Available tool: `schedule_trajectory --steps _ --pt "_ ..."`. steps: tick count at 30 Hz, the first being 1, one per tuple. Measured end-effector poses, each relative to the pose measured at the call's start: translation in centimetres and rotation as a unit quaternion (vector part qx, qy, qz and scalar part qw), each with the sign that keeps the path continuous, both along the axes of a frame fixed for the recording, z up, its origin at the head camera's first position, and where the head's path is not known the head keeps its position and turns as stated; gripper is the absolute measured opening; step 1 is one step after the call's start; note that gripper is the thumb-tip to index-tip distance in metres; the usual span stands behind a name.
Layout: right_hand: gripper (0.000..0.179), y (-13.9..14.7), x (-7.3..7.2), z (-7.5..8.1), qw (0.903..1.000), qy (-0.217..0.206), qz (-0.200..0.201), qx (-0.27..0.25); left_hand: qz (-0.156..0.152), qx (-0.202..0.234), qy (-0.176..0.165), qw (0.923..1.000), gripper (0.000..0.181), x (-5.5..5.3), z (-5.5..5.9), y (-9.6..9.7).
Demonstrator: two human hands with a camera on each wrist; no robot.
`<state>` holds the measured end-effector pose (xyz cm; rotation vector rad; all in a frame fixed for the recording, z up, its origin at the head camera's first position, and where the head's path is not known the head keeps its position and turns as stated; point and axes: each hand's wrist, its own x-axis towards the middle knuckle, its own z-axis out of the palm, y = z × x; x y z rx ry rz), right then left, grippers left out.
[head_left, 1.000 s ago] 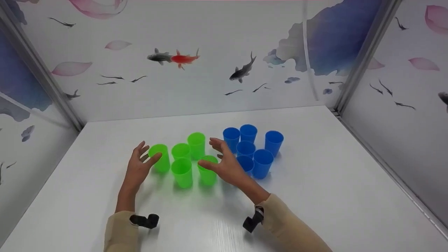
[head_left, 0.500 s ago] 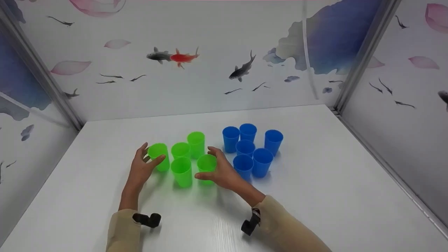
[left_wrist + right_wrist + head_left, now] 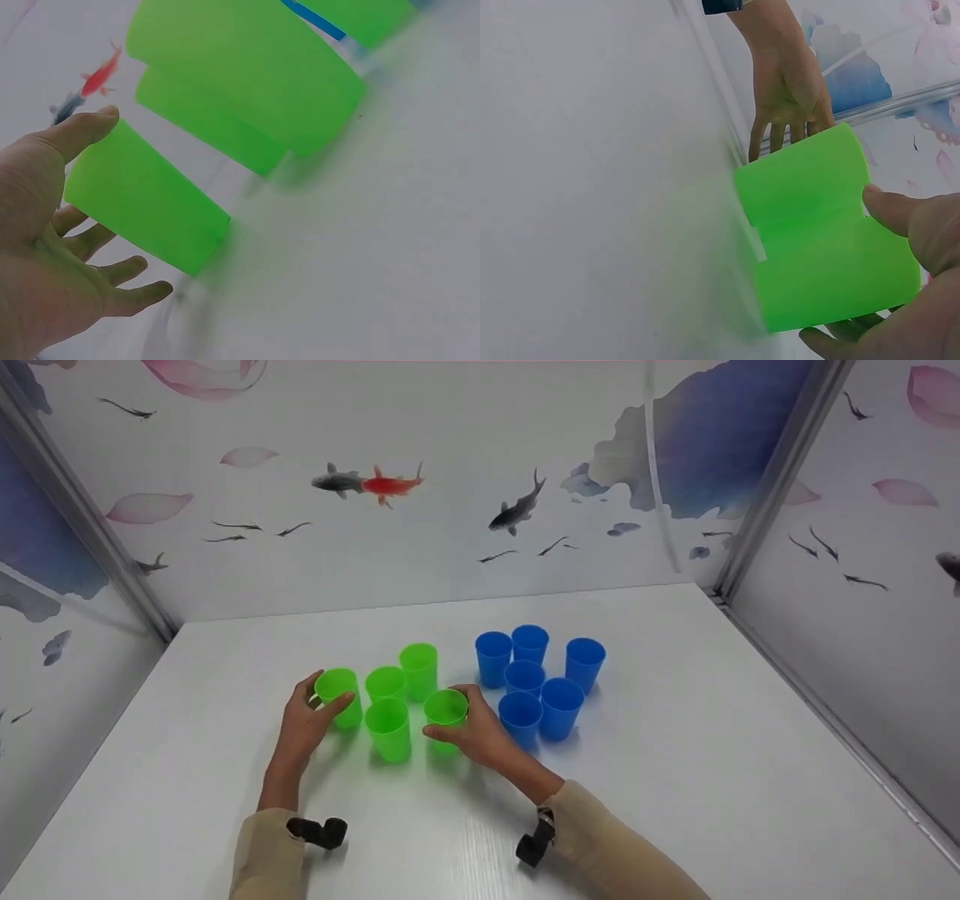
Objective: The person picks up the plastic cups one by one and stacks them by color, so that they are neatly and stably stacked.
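Observation:
My left hand [image 3: 304, 724] holds the leftmost green cup [image 3: 347, 709], thumb at the near side of the rim and fingers behind. In the left wrist view that green cup [image 3: 150, 202] stands upright between thumb and fingers, the lower fingers spread apart from it. My right hand [image 3: 480, 731] grips the green cup [image 3: 444, 711] at the right of the green group. Seen from the right wrist, its thumb lies over the side of the green cup [image 3: 840, 281], with the fingers partly hidden behind. Three more green cups stand between the hands, including a near one [image 3: 390, 735].
Several blue cups stand upright just right of my right hand, the nearest blue cup [image 3: 520, 720] close beside its wrist. Behind the white table [image 3: 420, 825] rises a wall [image 3: 435, 555] printed with fish; another wall [image 3: 862, 660] borders the right side.
My right hand has come down and left from beside the blue cups and closed around the right green cup. My left hand has moved slightly right, closer around its green cup.

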<state>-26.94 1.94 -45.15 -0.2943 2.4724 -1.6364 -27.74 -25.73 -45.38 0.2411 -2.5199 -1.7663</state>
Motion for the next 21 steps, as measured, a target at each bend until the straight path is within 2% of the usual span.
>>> schedule_trajectory --steps 8,15,21 --pt "0.077 -0.2 0.3 0.4 0.9999 0.001 -0.001 -0.012 -0.003 0.011 0.0 0.9999 0.087 0.0 -0.2 -0.2" --pt "0.076 -0.4 0.5 1.0 0.9995 0.03 0.01 -0.009 -0.008 0.041 0.016 0.999 0.086 0.0 -0.4 -0.5" --pt "0.077 0.0 0.9 2.3 0.9988 0.042 0.016 -0.021 -0.007 0.048 0.021 0.9986 0.084 0.1 -0.6 -0.6"
